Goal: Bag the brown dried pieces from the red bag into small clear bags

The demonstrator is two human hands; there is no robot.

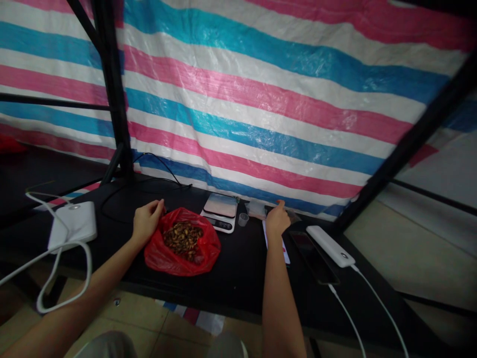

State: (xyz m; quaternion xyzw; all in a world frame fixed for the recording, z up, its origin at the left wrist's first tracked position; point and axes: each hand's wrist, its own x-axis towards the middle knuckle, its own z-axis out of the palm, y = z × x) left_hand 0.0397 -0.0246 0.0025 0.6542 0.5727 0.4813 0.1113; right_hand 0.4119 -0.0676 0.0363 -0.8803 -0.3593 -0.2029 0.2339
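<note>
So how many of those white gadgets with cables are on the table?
2. One white gadget lies at the left end, past the left hand by the red bag. The other lies far right, beside a dark phone. More could sit outside the view.

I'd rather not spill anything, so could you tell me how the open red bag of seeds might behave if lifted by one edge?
The red bag looks like thin, crumpled film, so it would probably sag floppily. Its mouth lies open over the brown seeds, so lifting one edge may well spill them. Pushed, the loose pile would likely shift.
</note>
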